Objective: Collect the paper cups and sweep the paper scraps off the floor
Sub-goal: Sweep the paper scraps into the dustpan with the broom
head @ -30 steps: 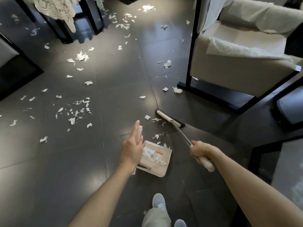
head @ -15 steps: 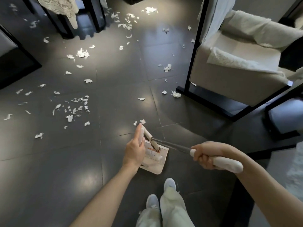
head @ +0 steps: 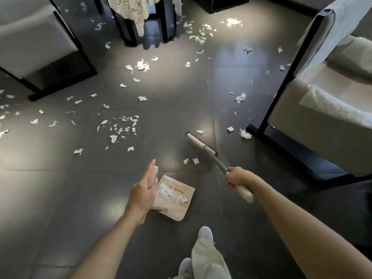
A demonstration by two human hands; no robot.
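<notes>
My left hand point(head: 143, 193) holds the upright handle of a beige dustpan point(head: 177, 206) that rests on the dark tiled floor, index finger stretched along the handle. White paper scraps point(head: 171, 193) lie inside the pan. My right hand point(head: 238, 177) grips the white handle of a small broom; its head point(head: 198, 142) sits on the floor beyond the pan. Two scraps point(head: 191, 161) lie between broom head and dustpan. Many more scraps point(head: 122, 128) are scattered over the floor to the left and further back. No paper cups are visible.
A cream armchair on a black frame point(head: 281, 109) stands at the right. Another chair point(head: 40, 47) is at the far left, and a dark table leg with a lace cloth point(head: 141, 23) at the back. My shoes and trouser legs point(head: 203, 250) are below the dustpan.
The broom head has moved out of the dustpan and away to the floor beyond it. The view has shifted, bringing more of the floor on the left into sight.
</notes>
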